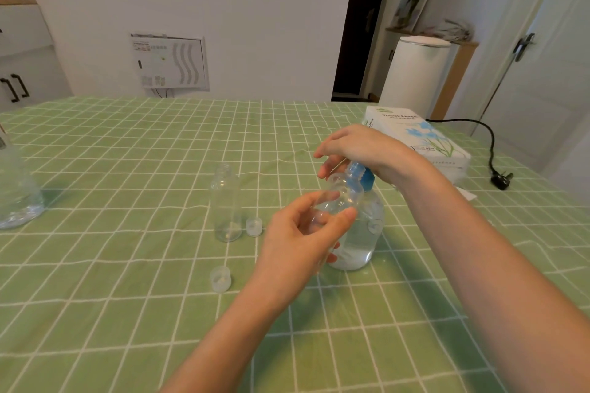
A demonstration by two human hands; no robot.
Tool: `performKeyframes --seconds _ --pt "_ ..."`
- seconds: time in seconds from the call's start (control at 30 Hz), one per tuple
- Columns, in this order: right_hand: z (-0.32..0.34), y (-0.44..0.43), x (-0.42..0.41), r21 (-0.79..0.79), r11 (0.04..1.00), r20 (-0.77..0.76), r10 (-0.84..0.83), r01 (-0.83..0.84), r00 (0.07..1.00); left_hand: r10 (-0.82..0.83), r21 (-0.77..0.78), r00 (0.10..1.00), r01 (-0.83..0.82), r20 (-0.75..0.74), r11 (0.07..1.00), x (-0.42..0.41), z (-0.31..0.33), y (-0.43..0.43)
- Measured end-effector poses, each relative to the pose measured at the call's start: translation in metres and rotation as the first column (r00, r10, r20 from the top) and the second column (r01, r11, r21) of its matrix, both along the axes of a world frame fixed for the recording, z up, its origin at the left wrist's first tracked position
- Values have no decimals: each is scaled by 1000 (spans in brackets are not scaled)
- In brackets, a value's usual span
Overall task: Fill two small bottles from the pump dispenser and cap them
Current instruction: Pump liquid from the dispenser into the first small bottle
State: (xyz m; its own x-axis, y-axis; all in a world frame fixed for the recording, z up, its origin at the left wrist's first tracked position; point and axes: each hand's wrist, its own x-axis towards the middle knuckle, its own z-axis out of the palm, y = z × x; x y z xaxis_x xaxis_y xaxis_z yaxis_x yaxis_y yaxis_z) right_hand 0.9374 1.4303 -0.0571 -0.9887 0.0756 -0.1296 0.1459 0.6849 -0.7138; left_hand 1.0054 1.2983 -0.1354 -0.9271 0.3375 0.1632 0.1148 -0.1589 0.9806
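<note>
At nine o'clock on the green checked tablecloth (127, 169) a large clear bottle (16, 195) is cut off by the frame edge. Left of centre an empty small bottle (226, 204) stands upright, uncapped and see-through, with a translucent cap (253, 226) just beside its base at three o'clock and a second cap (220, 278) apart at six o'clock. The left hand (300, 239) grips the other small bottle (338, 198), clear and tilted, its mouth raised towards the blue pump head. The pump dispenser (364, 233), clear and part full of colourless liquid, stands just behind it. The right hand (354, 147) lies over the pump head, fingers curled down round it. At two o'clock lie a tissue pack (421, 140) and a black plug (501, 180).
</note>
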Motion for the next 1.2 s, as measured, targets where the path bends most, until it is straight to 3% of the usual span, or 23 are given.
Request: performKeyframes --seconds 0.13,0.47,0.7,0.83,1.0,1.2 --pt "10 -2 -1 108 994 1 -5 4 1000 0 3 1000 0 -28 1000 0 4 1" --pt "-3 -1 1 -7 999 -25 33 -34 999 6 7 1000 -6 4 1000 2 -2 0" --pt "-1 -3 1 -9 1000 -18 1 -2 1000 10 -9 1000 -10 -1 1000 1 -1 -1" --pt "9 -1 -1 65 998 -5 8 -7 1000 2 0 1000 -2 -21 1000 1 3 0" --pt "4 1 -1 -66 998 8 3 -2 1000 4 9 1000 -4 -20 1000 2 4 0" --pt "1 2 -2 -61 998 -18 10 -11 1000 0 4 1000 0 -15 1000 1 1 0"
